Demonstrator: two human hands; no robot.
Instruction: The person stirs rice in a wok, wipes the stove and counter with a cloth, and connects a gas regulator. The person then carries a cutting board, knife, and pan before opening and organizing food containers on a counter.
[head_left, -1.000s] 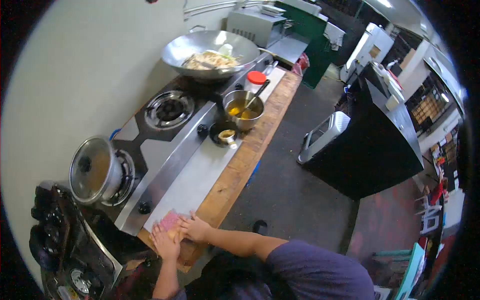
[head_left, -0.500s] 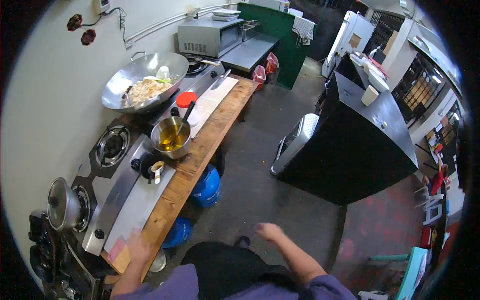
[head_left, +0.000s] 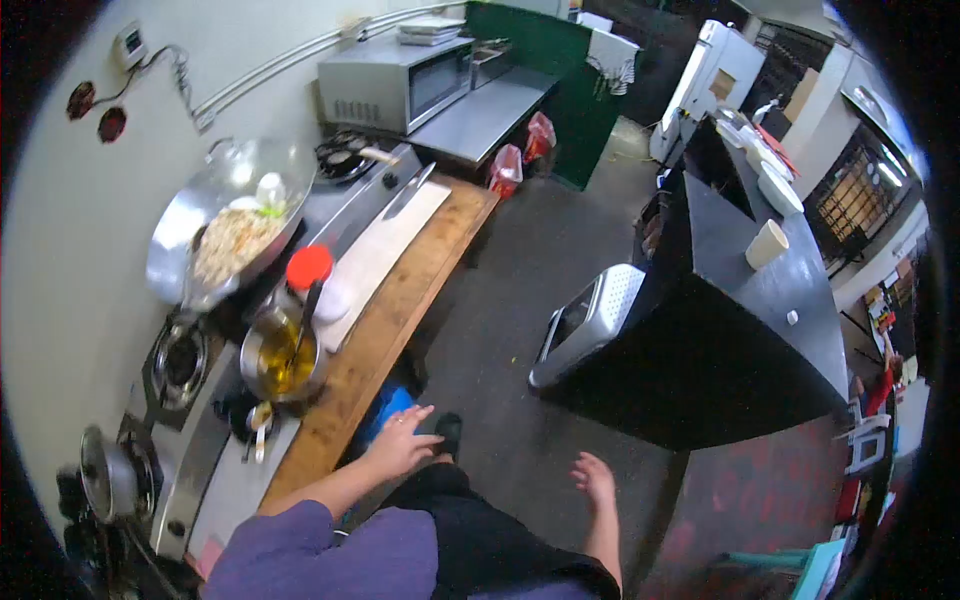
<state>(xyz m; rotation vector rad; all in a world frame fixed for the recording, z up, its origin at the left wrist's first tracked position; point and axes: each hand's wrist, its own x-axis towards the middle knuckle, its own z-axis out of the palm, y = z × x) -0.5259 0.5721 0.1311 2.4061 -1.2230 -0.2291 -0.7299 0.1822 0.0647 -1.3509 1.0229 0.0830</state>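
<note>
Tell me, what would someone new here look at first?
Probably the big shiny wok on the left side, with its heap of pale food. Then the bright red lid just below and right of it, next to a metal pot of yellow liquid. Lower down, the left hand and right hand stand out, apart and seemingly empty.

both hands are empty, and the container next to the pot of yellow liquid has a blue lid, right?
Not quite: the lid is red, not blue, as the head view shows. The rest stands: the left hand and right hand are empty, and the container is next to the pot of yellow liquid.
</note>
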